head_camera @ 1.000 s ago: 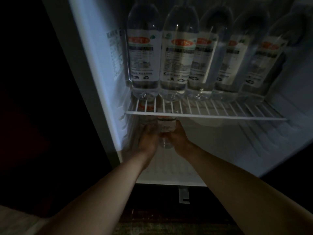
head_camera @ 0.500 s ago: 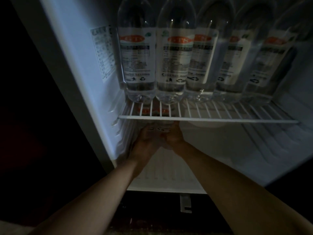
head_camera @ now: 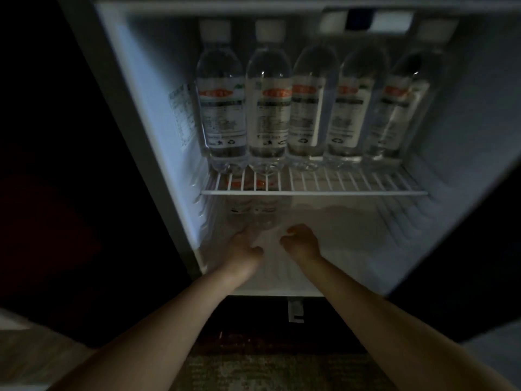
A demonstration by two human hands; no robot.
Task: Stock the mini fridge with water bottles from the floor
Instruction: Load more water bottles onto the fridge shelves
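Observation:
The open mini fridge [head_camera: 439,221] fills the view. Several clear water bottles [head_camera: 269,114] with white and orange labels stand in a row on its white wire shelf [head_camera: 338,192]. Under the shelf, at the left of the lower compartment, two more water bottles [head_camera: 252,211] stand side by side, dim and partly hidden by the shelf. My left hand [head_camera: 242,248] is just in front of their bases, fingers loosely curled, holding nothing. A little to the right of them, my right hand [head_camera: 301,242] is also loosely curled and holds nothing.
The lower compartment floor [head_camera: 366,244] runs bare white to the right of the two bottles. Dark cabinet panels flank the fridge on both sides. A small metal bracket [head_camera: 295,310] sits below the fridge front, above patterned carpet [head_camera: 253,371].
Both hands have let go of the bottles under the shelf and drawn back towards me, moving apart. The view has tilted up, showing the bottle caps and fridge ceiling.

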